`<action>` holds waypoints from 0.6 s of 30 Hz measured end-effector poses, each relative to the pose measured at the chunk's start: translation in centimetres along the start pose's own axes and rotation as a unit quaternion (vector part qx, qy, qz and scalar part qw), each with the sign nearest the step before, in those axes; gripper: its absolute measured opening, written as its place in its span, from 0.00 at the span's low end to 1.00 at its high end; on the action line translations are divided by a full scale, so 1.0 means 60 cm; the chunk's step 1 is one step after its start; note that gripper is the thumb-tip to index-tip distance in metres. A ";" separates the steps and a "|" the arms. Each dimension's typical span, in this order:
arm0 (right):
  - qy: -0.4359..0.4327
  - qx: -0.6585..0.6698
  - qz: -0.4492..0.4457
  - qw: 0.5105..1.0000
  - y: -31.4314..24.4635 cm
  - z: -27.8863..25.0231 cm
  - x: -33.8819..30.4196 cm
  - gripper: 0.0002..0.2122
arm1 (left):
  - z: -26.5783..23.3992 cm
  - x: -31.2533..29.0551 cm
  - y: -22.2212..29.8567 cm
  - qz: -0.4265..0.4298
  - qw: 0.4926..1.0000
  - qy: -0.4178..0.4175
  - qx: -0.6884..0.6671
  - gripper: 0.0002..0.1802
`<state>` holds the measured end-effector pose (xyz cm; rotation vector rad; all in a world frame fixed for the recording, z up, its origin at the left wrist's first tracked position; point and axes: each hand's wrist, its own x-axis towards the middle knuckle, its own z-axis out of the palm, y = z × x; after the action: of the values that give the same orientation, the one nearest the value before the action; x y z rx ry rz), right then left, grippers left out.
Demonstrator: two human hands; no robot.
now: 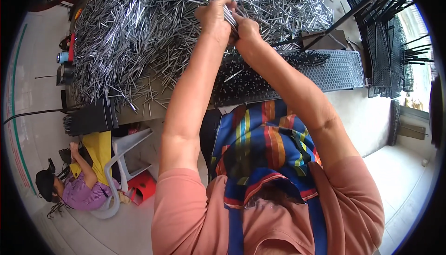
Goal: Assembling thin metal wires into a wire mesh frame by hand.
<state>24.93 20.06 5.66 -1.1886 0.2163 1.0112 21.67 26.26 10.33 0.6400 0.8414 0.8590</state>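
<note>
Both my arms reach out over a large heap of thin silvery metal rods point(134, 27) on the table. Between my hands is a small bundle of metal rods point(229, 17). My left hand point(215, 17) is closed round its left side, thumb and fingers bent. On its right side, my right hand point(246, 26) is closed against the same bundle; its fingertips are partly hidden. Just nearer to me lies a long perforated metal plate point(346, 69), its left and middle part dark and dotted with bright specks. One loose rod point(233, 76) lies across those specks.
Black mesh racks point(381, 46) stand at the right, near a dark bar point(353, 11) slanting over the table. Dark flat sheets point(93, 119) hang at the table's left corner. Another person point(86, 187) sits on a grey chair point(110, 206) at the lower left, beside a red box point(141, 187).
</note>
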 end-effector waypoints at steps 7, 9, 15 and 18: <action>-0.022 -0.413 -0.436 0.799 -0.008 -0.064 -0.104 0.16 | -0.092 0.062 0.013 -0.037 0.990 0.052 -0.124 0.04; -0.183 -0.482 -0.432 0.741 -0.011 -0.098 -0.155 0.12 | -0.117 0.081 0.025 -0.076 0.992 0.049 -0.090 0.04; -0.227 -0.670 -0.551 0.442 0.068 -0.120 -0.163 0.05 | -0.167 0.070 0.012 -0.084 0.984 -0.069 -0.139 0.07; -0.254 -0.617 -0.604 0.436 0.066 -0.128 -0.157 0.03 | -0.150 0.043 0.003 -0.090 0.983 -0.038 -0.155 0.08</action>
<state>19.30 8.54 5.76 -1.6411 -1.9880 -0.0864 15.01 29.89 4.83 0.3166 0.6675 0.7761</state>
